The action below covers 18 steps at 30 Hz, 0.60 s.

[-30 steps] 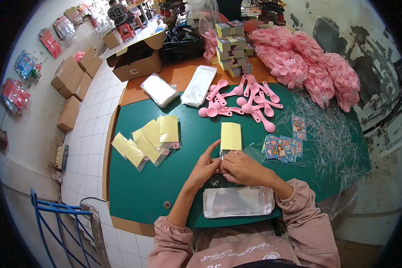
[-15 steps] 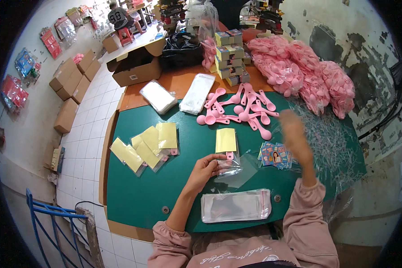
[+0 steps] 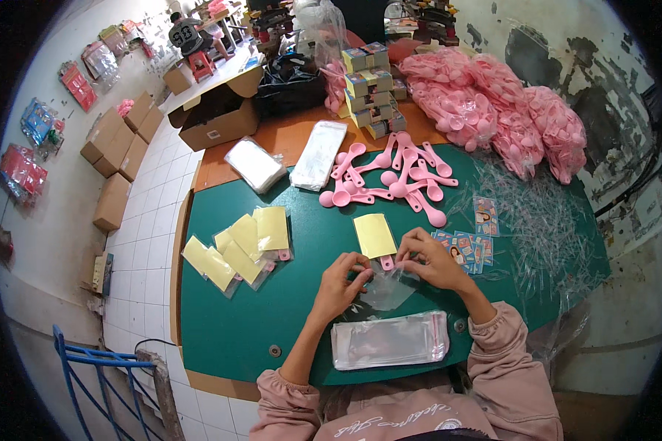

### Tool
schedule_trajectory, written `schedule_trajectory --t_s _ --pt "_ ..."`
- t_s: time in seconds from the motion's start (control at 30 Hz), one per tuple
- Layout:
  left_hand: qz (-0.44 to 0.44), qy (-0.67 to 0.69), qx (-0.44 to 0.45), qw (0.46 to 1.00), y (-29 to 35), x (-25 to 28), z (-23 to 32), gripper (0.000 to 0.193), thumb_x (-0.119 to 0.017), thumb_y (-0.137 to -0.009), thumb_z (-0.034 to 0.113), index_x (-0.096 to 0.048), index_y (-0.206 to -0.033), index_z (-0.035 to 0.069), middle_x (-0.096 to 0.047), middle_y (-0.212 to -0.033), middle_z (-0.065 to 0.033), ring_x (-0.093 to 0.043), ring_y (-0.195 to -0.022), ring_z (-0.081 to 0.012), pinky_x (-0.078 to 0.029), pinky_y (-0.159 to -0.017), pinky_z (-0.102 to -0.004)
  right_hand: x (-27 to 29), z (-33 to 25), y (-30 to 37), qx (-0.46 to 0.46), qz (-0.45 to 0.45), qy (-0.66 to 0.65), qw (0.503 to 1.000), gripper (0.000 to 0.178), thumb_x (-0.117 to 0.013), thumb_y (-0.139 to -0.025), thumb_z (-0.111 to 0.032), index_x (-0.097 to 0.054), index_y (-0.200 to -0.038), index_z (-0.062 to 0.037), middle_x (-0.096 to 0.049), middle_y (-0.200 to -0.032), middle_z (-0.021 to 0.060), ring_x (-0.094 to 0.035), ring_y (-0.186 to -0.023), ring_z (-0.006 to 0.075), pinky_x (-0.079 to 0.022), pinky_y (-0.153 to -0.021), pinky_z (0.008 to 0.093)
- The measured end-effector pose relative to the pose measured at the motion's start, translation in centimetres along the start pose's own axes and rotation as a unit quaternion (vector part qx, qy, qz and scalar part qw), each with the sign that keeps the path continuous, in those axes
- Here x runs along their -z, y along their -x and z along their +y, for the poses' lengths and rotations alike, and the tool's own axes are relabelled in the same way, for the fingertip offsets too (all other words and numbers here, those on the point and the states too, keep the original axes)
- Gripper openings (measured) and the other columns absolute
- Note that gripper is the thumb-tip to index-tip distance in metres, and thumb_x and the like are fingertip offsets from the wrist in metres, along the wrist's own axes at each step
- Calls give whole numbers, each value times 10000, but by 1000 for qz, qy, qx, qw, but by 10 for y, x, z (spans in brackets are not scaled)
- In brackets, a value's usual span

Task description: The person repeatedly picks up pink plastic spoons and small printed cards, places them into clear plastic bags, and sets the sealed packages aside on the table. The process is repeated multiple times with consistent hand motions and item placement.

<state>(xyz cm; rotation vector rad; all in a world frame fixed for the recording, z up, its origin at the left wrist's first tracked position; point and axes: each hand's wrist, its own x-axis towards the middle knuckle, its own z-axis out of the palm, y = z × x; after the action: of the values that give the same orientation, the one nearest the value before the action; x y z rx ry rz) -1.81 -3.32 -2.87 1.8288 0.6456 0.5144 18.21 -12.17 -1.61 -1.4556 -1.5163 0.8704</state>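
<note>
A clear plastic bag [image 3: 387,295] lies on the green table in front of me. Inside its far part is a yellow card [image 3: 375,235], with the handle of a pink measuring spoon [image 3: 387,262] showing just below. My left hand [image 3: 343,282] pinches the left side of the bag's near end. Opposite it, my right hand [image 3: 432,259] has the right side between thumb and fingertips. Small printed cards [image 3: 463,248] lie beside my right hand, and a single card [image 3: 485,216] sits beyond them.
Filled bags with yellow cards [image 3: 239,246] lie at left. Loose pink spoons [image 3: 404,173] are heaped ahead, near stacks of empty bags [image 3: 320,154]. Plastic scraps [image 3: 544,235] cover the right side. Flat clear bags [image 3: 390,342] lie nearest me. Card stacks [image 3: 371,88] and bagged spoons [image 3: 493,110] stand behind.
My right hand has come from above the printed cards, left and nearer, onto the plastic bag. The single card beyond the printed cards now shows. My left hand stays at the bag.
</note>
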Motion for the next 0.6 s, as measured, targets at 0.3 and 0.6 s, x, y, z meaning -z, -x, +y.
schedule_trajectory --t_s 0.3,0.6 --pt "29 -63 -31 997 -1 -4 1 282 -635 -743 25 -531 -1002 67 -449 -1024 -94 -557 -906 -195 -526 -615 -251 -7 11 2 -69 19 -114 991 159 -620 -800 -134 -539 -894 -34 -442 -966 52 -518 -862 115 -449 -720 248" --pt "68 -85 -24 994 4 -6 7 192 -639 -753 46 -558 -928 41 -418 -1055 -119 -501 -951 -217 -538 -702 -263 -15 11 -1 -85 30 -239 967 149 -547 -848 -88 -485 -945 6 -502 -864 36 -566 -768 116 -512 -611 238"
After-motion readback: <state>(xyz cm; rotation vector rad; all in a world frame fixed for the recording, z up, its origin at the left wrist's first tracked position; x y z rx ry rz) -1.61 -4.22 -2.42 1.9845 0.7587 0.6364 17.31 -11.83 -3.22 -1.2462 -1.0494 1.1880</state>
